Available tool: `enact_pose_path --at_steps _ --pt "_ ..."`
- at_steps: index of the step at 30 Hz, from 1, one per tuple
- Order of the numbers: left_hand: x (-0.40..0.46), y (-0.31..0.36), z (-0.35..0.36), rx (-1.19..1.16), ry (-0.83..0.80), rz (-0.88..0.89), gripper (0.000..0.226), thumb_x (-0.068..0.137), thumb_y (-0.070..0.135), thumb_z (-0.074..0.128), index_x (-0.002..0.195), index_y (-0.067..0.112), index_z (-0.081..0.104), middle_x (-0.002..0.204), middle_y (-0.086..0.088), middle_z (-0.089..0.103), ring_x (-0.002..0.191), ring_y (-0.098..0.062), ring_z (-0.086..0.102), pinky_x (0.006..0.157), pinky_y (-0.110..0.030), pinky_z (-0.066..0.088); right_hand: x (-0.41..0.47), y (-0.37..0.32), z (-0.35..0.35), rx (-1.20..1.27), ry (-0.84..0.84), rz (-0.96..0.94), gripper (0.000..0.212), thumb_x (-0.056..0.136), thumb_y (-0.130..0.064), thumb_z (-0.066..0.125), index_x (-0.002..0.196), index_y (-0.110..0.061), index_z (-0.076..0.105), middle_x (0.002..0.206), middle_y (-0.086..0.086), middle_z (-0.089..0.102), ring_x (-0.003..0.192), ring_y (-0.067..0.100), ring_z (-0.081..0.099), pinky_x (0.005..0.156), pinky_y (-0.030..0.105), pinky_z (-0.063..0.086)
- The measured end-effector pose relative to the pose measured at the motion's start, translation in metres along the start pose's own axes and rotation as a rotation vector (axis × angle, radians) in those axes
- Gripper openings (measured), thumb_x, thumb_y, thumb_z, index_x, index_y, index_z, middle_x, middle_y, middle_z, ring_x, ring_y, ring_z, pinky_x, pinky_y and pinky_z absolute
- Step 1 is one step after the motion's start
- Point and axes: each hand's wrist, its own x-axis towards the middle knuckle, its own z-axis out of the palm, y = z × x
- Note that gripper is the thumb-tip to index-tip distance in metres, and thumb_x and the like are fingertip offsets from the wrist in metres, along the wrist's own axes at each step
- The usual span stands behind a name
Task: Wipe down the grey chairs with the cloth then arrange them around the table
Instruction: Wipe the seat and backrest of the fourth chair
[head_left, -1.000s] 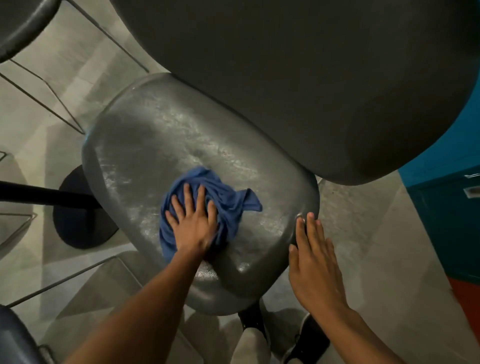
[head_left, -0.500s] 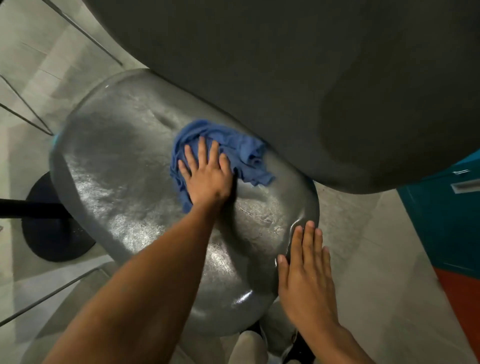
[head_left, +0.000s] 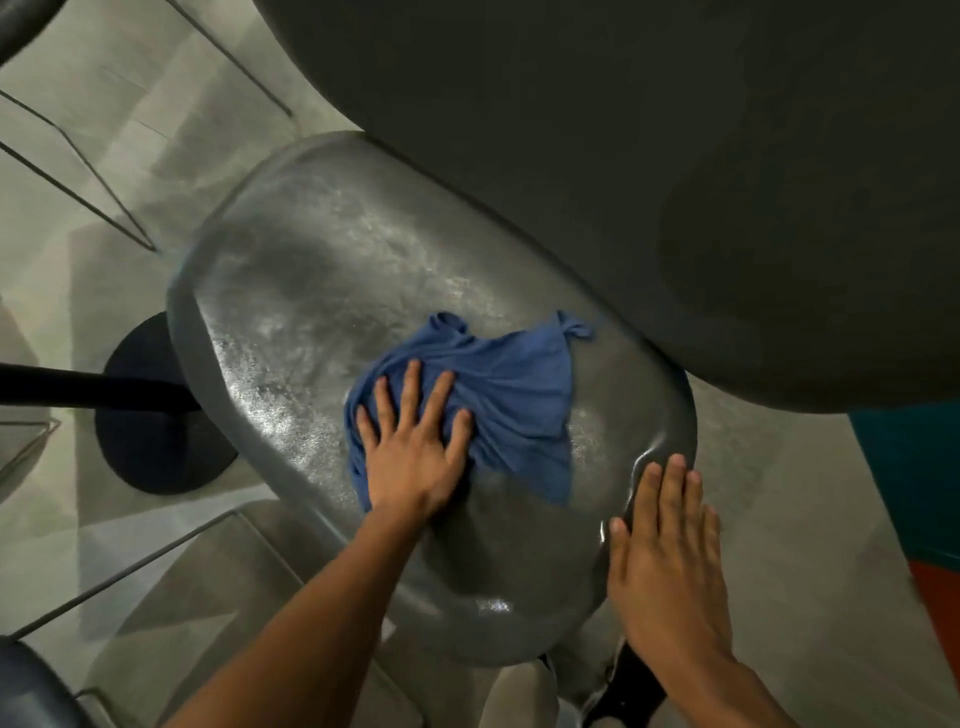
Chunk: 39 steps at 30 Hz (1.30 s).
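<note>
A grey chair fills the middle of the view: its shiny seat (head_left: 311, 332) lies below me and its dark backrest (head_left: 649, 171) spreads across the top right. A crumpled blue cloth (head_left: 514, 405) lies on the right half of the seat. My left hand (head_left: 415, 447) presses flat on the cloth's left part with fingers spread. My right hand (head_left: 665, 551) rests flat with straight fingers against the seat's right edge, holding nothing.
A black round table base (head_left: 156, 415) with a dark pole stands on the grey tiled floor at left. Thin metal chair legs (head_left: 78, 171) cross the upper left. Another dark seat (head_left: 26, 686) shows at bottom left. A teal cabinet (head_left: 914, 467) stands at right.
My left hand has drawn the cloth back from near the backrest toward the seat's front right, and the cloth has spread out. My right hand stays on the seat's edge.
</note>
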Motion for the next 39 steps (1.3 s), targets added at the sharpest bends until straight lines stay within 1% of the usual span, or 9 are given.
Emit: enact_pose_path --at_steps 2,4,10,14,18,21,28,32,39 --pt "0.029 0.023 -0.007 -0.036 0.005 -0.11 0.066 0.101 0.066 0.017 0.161 0.044 0.001 0.169 0.007 -0.021 0.155 -0.033 -0.023 0.122 -0.06 -0.014 0.0 -0.002 0.0 -0.006 0.004 0.013 0.068 0.1 -0.037 0.023 0.151 0.006 0.032 0.16 0.028 0.026 0.148 0.043 0.03 0.112 0.061 0.038" --pt "0.046 0.059 -0.009 -0.043 0.017 -0.112 0.066 0.102 0.06 0.019 0.163 0.038 0.005 0.169 0.002 -0.022 0.154 -0.038 -0.023 0.12 -0.065 -0.014 -0.001 -0.003 0.001 -0.01 0.006 0.02 0.068 0.1 -0.037 0.022 0.151 0.006 0.033 0.16 0.028 0.027 0.148 0.043 0.03 0.113 0.06 0.038" --pt "-0.011 0.13 0.017 0.087 -0.043 0.466 0.065 0.101 0.061 0.017 0.162 0.038 0.014 0.172 0.004 -0.011 0.155 -0.034 -0.022 0.121 -0.066 -0.008 0.001 -0.001 0.0 -0.026 -0.035 0.018 0.068 0.096 -0.035 0.026 0.146 0.007 0.045 0.157 0.029 0.032 0.147 0.044 0.032 0.113 0.061 0.037" --pt "0.008 0.119 0.01 0.147 -0.043 0.536 0.065 0.099 0.07 0.019 0.159 0.045 0.018 0.171 0.012 -0.003 0.157 -0.028 -0.014 0.122 -0.064 -0.004 0.002 0.001 -0.005 -0.054 -0.046 0.024 0.062 0.097 -0.034 0.038 0.144 0.004 0.049 0.157 0.027 0.034 0.146 0.042 0.034 0.113 0.06 0.037" --pt "0.066 0.097 -0.019 0.079 0.009 0.303 0.066 0.099 0.072 0.022 0.16 0.047 0.014 0.171 0.016 -0.006 0.157 -0.027 -0.014 0.123 -0.062 -0.01 0.001 0.002 -0.009 -0.034 -0.046 0.024 0.07 0.097 -0.042 0.027 0.152 0.001 0.036 0.16 0.022 0.03 0.148 0.037 0.033 0.114 0.056 0.037" --pt "0.081 0.043 -0.029 0.037 0.053 0.104 0.068 0.097 0.078 0.016 0.158 0.053 0.002 0.17 0.017 -0.011 0.157 -0.028 -0.015 0.123 -0.061 -0.011 -0.001 0.0 -0.01 0.004 -0.035 0.034 0.071 0.097 -0.041 0.023 0.154 0.001 0.03 0.163 0.02 0.024 0.151 0.035 0.027 0.117 0.056 0.033" --pt "-0.022 -0.061 -0.003 -0.054 0.061 -0.168 0.066 0.097 0.077 0.01 0.154 0.056 -0.016 0.166 0.016 -0.025 0.157 -0.028 -0.017 0.125 -0.057 -0.007 0.025 -0.041 -0.022 0.039 -0.069 -0.145 0.068 0.092 -0.029 0.043 0.154 -0.004 0.036 0.165 0.017 0.023 0.154 0.033 0.019 0.12 0.06 0.024" --pt "-0.06 -0.083 0.008 -0.083 0.029 -0.253 0.067 0.096 0.077 0.01 0.152 0.056 -0.02 0.164 0.017 -0.03 0.156 -0.027 -0.018 0.126 -0.054 -0.007 0.061 -0.087 -0.028 0.043 -0.229 -0.253 0.068 0.106 -0.038 0.029 0.162 -0.012 -0.001 0.168 0.009 -0.018 0.155 0.026 -0.018 0.126 0.053 -0.004" --pt "0.034 -0.097 -0.03 -0.103 0.106 -0.384 0.075 0.097 0.077 0.011 0.161 0.042 -0.008 0.171 0.002 -0.017 0.156 -0.037 -0.012 0.124 -0.06 -0.007 0.08 -0.121 -0.012 -0.049 -0.324 -0.243 0.095 0.101 -0.064 0.031 0.154 -0.01 -0.027 0.161 0.01 -0.038 0.147 0.033 -0.036 0.119 0.062 -0.017"
